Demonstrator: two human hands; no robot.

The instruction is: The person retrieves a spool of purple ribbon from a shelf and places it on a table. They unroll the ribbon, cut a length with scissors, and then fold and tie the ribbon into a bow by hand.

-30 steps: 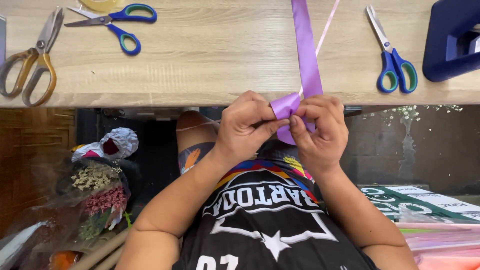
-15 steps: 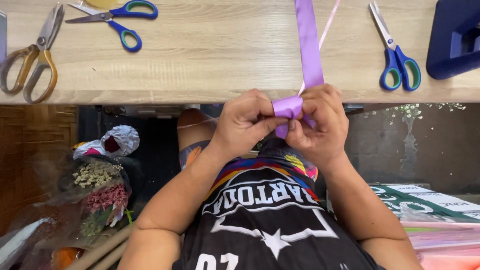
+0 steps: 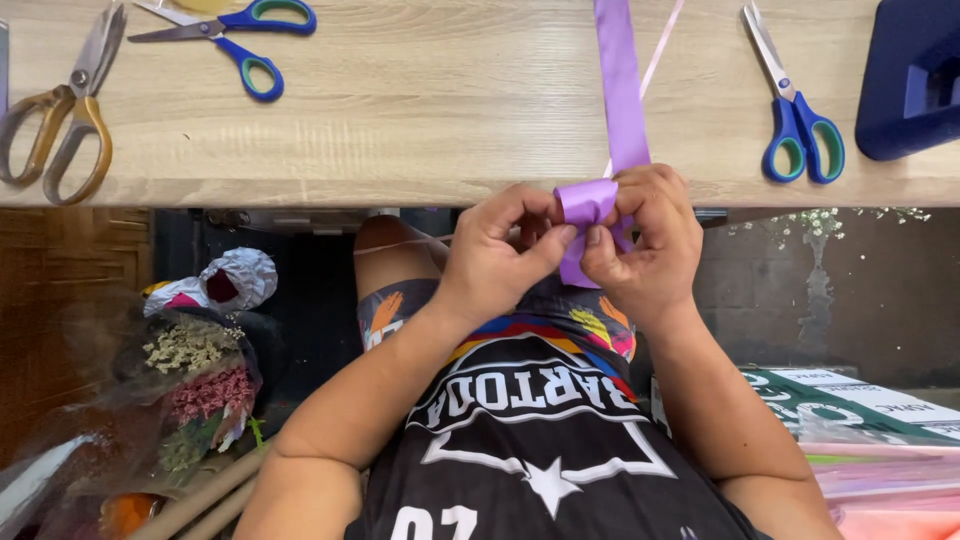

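Note:
A wide purple ribbon (image 3: 620, 90) runs down across the wooden table (image 3: 420, 110) and over its front edge. Just below that edge, my left hand (image 3: 500, 255) and my right hand (image 3: 650, 245) pinch a folded loop of the ribbon between thumbs and fingertips. The loop sits between both hands, with a short tail hanging under it. A thin pale pink ribbon (image 3: 660, 50) lies beside the purple one on the table.
Blue-handled scissors (image 3: 795, 110) lie right of the ribbon, another blue pair (image 3: 235, 30) and gold-handled shears (image 3: 60, 120) at the left. A dark blue tape dispenser (image 3: 915, 80) stands at the far right. Wrapped dried flowers (image 3: 190, 390) lie on the floor at left; boxes and pink sheets at right.
Both hands have kept hold of the ribbon and reworked the fold; the loop now sits a little higher, closer to the table edge.

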